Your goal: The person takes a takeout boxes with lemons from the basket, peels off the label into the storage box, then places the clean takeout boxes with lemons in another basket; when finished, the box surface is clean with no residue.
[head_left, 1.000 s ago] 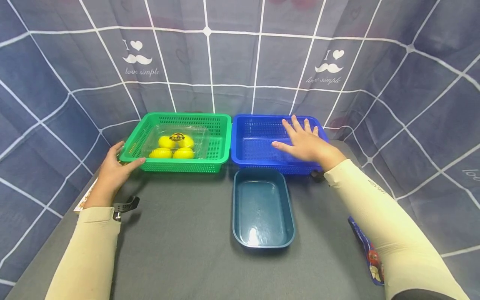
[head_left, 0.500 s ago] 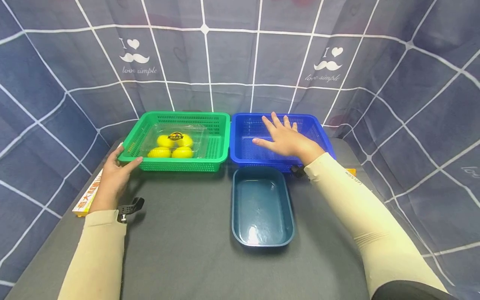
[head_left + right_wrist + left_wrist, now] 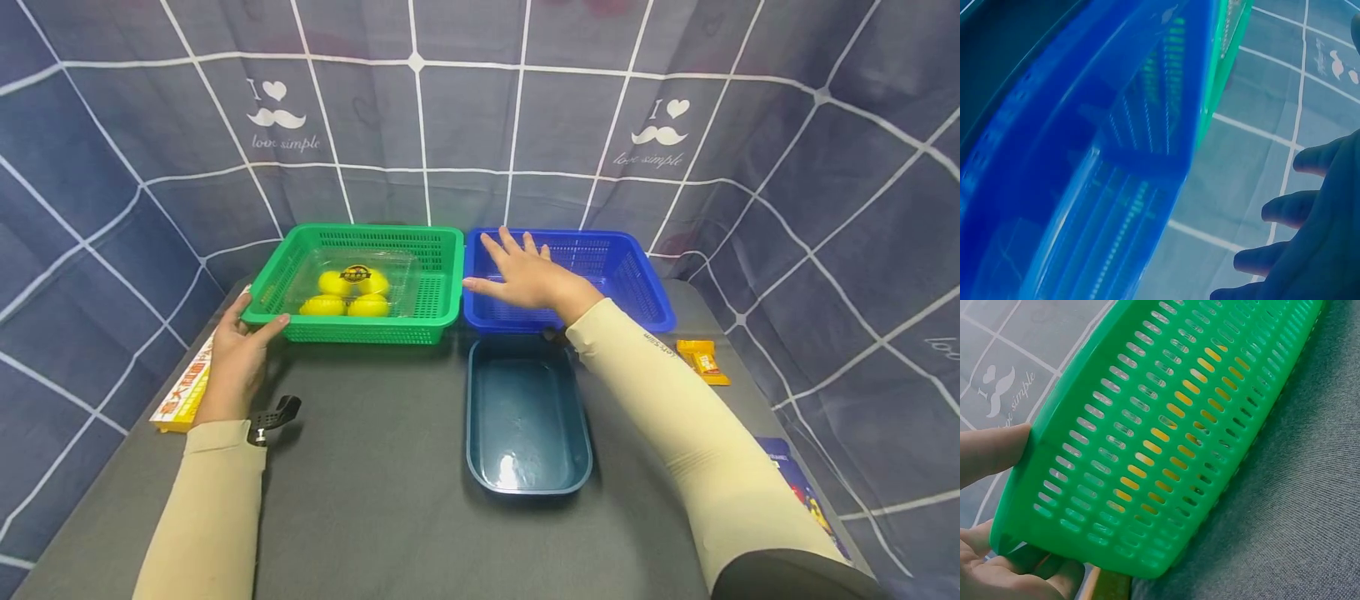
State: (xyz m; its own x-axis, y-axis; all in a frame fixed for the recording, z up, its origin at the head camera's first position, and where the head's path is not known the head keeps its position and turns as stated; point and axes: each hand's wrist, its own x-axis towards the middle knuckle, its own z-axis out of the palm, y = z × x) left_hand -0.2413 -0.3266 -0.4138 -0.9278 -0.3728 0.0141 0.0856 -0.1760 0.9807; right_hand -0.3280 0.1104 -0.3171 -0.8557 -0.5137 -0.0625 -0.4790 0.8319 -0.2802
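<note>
A green plastic basket point(image 3: 367, 333) stands at the back left. Inside lies a clear plastic box point(image 3: 405, 287) with several yellow lemon-like fruits point(image 3: 333, 283). My left hand point(image 3: 238, 354) grips the basket's front left corner; the left wrist view has the thumb point(image 3: 994, 453) at the rim and the other fingers point(image 3: 1022, 578) curled beneath it. Beside the green basket is a blue basket point(image 3: 630, 275). Over its left part my right hand point(image 3: 528, 275) hovers with straight, spread fingers, holding nothing. In the right wrist view its fingers point(image 3: 1291, 209) are apart from the blue basket point(image 3: 1154, 159).
A dark teal tray point(image 3: 525, 417) stands in front of the blue basket. An orange snack packet point(image 3: 702, 361) and a blue package point(image 3: 798, 483) lie at the right, the latter partly behind the sleeve. By my left wrist is a white and yellow box point(image 3: 183, 392). Patterned curtain surrounds the table.
My right hand has moved left over the blue basket, its fingers still spread. Its sleeve has uncovered the orange packet. My left hand keeps its hold on the green basket, its forearm slightly further right.
</note>
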